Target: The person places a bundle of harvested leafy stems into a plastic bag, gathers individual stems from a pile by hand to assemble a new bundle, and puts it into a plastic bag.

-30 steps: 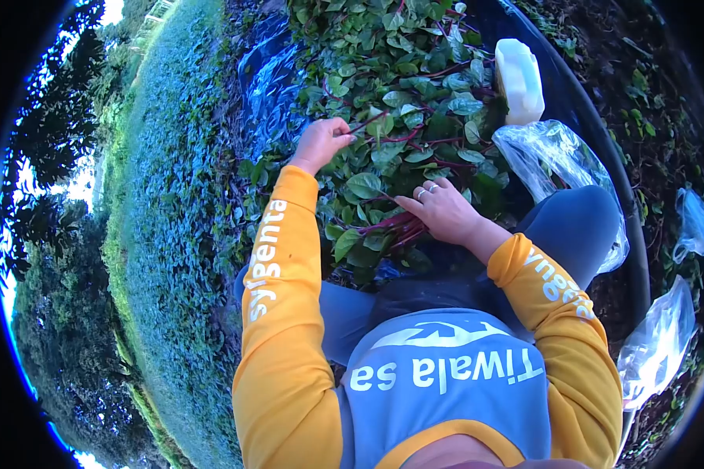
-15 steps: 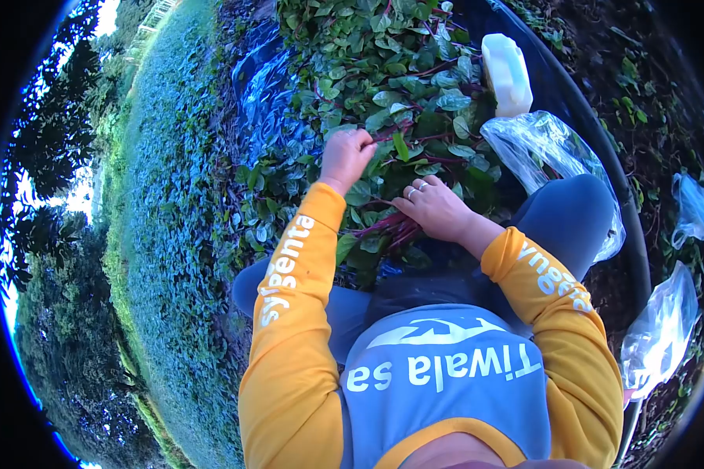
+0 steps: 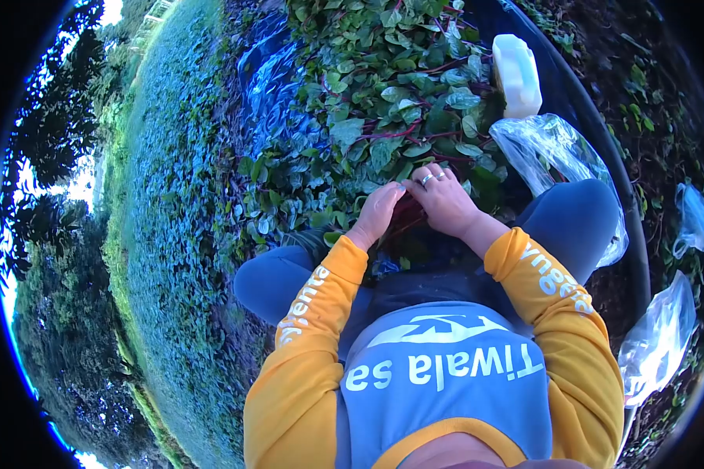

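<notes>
Red-purple stems (image 3: pixel 405 215) with green leaves are bunched between my hands, above my lap. My right hand (image 3: pixel 443 202), with rings on its fingers, is closed around the bunch. My left hand (image 3: pixel 378 213) meets it from the left, fingertips touching or nearly touching at the top of the stems; its fingers are pressed together against the bunch. Part of the bunch is hidden under both hands. Just beyond them lies a large heap of leafy vines (image 3: pixel 399 94) with reddish stems.
A whitish plastic container (image 3: pixel 517 76) stands right of the heap, with a clear plastic bag (image 3: pixel 555 152) near my knee. Blue plastic sheeting (image 3: pixel 270 86) lies on the left. More bags (image 3: pixel 659 340) and a dark hose-like edge (image 3: pixel 630 211) are at the right.
My left hand has come down and right from the leafy heap to the stem bunch beside the other hand. The ringed hand has stayed nearly in place, shifting slightly upward.
</notes>
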{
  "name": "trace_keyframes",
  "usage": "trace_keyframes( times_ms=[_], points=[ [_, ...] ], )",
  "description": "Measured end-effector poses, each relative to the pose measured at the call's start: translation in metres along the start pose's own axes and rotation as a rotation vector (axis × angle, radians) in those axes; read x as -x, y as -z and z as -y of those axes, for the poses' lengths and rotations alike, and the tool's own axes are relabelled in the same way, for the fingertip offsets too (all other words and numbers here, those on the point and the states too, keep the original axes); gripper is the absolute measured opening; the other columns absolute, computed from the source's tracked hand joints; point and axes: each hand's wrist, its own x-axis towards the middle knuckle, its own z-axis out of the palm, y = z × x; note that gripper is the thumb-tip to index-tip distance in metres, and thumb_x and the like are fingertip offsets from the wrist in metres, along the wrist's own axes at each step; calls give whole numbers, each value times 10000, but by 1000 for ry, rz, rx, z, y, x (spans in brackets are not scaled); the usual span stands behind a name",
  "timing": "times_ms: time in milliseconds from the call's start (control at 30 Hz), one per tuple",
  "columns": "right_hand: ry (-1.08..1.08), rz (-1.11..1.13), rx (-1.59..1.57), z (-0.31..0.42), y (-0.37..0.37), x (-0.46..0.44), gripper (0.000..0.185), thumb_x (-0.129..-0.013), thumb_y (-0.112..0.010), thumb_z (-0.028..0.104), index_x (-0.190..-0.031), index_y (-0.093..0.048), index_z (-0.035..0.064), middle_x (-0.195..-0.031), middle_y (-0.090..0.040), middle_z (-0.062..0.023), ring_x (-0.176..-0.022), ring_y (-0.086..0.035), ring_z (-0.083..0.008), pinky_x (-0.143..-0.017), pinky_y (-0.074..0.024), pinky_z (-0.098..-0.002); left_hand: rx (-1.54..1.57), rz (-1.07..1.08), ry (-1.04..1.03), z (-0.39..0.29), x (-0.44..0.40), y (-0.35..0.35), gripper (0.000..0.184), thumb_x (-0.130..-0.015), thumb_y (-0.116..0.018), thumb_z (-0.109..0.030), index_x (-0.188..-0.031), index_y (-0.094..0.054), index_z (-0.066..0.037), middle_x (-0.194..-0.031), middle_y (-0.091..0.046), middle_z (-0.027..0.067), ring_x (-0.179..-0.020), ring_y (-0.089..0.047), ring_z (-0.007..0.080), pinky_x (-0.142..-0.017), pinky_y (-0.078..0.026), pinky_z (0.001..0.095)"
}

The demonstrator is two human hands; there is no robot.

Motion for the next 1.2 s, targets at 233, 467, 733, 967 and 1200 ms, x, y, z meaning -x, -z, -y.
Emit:
trace_keyframes(
  times_ms=[233,467,733,967,1200],
  points=[
    [-116,338,16,-2,-5,-4,313,-745,-694,115,-1056,-667,96,-1000,-665,-84,-1071,-639,-283,-975,-444,-453,-355,204,52,-11,-57,29,197,-942,-583,-172,-1002,-677,-9,-1061,-695,201,-1025,-652,361,-857,-517,413],
    [-62,267,40,-6,-6,-2,235,-788,-664,126,-1023,-665,114,-993,-664,-78,-1046,-640,-264,-926,-454,-421,-779,2,-35,44,-124,19,216,-815,-713,-176,-1013,-752,-99,-987,-723,117,-1003,-650,354,-893,-509,464],
    [16,205,46,-7,3,-2,277,-757,-682,125,-1030,-648,94,-1000,-650,-91,-1045,-629,-276,-943,-454,-427,-15,-5,204,-6,-111,102,254,-943,-672,-158,-1135,-728,-1,-1053,-745,51,-943,-681,161,-861,-510,335],
    [71,247,21,6,7,-3,230,-806,-624,117,-1032,-652,86,-1130,-651,-100,-1151,-601,-271,-984,-450,-433,330,81,425,19,-83,128,286,-944,-704,-137,-1213,-709,-40,-1089,-736,14,-991,-641,98,-924,-460,267],
    [95,49,43,4,8,2,229,-836,-606,134,-1046,-687,90,-1498,-469,-167,-1397,-442,-323,-1052,-420,-442,143,279,281,23,-52,86,275,-906,-712,-79,-1177,-728,-37,-1055,-706,22,-999,-637,124,-923,-483,277]
  ],
)
